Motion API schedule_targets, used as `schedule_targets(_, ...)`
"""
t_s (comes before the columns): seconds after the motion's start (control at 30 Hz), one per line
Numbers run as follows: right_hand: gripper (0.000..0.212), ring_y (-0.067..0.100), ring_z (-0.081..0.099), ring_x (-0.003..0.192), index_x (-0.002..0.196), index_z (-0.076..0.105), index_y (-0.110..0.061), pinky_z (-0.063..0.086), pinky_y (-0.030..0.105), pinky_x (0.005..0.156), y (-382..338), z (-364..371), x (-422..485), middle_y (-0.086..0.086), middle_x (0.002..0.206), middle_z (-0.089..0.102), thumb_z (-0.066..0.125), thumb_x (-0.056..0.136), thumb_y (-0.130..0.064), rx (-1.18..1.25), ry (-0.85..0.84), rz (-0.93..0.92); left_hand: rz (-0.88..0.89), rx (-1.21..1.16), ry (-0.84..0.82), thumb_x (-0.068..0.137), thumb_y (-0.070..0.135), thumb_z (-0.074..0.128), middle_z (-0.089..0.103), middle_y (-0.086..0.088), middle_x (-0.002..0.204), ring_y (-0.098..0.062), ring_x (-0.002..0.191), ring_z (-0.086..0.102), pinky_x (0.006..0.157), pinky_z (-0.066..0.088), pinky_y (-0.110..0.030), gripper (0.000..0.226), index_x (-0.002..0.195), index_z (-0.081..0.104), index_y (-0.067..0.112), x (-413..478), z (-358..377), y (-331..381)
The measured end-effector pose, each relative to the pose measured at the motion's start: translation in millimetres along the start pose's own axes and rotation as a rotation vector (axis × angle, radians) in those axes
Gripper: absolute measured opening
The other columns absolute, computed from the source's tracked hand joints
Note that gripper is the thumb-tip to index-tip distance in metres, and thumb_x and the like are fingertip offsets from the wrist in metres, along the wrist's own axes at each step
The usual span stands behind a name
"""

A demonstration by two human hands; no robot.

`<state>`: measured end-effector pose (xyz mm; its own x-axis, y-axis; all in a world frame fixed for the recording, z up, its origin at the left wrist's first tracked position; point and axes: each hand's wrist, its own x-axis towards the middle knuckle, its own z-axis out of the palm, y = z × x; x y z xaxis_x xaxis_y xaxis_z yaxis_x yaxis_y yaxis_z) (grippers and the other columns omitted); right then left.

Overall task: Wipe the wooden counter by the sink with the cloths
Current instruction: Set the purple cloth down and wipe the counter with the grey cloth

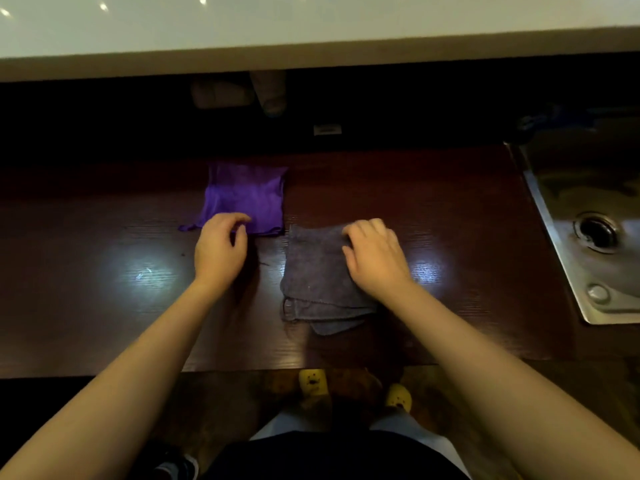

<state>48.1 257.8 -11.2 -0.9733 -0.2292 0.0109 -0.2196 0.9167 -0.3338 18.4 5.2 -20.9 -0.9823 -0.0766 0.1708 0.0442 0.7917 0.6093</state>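
A purple cloth (246,197) lies flat on the dark wooden counter (450,220), left of centre. My left hand (220,252) hovers at its near edge with fingers curled and apart; fingertips meet the cloth's hem, and I cannot tell if they pinch it. A folded grey cloth (311,282) lies just right of the purple one, nearer to me. My right hand (375,258) rests palm-down on the grey cloth's right side, fingers bent over its far corner.
A steel sink (561,237) with a round drain (597,232) is set into the counter at the right. A white shelf (311,32) overhangs the dark back area. The counter's front edge runs below my forearms; my feet in yellow slippers show beneath.
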Motion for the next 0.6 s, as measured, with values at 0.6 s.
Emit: schedule_targets(0.6, 0.065, 0.031, 0.007, 0.146, 0.147, 0.023, -0.030, 0.003, 0.056, 0.116, -36.2, 57.7, 12.5, 0.001, 0.158, 0.019, 0.034, 0.089, -0.059, -0.135, -0.062, -0.042, 0.009, 0.511, -0.238, 0.090, 0.049, 0.014, 0.013, -0.003, 0.158, -0.019, 0.146, 0.003, 0.116, 0.003, -0.051, 0.059, 0.145, 0.019, 0.029, -57.6, 16.5, -34.9)
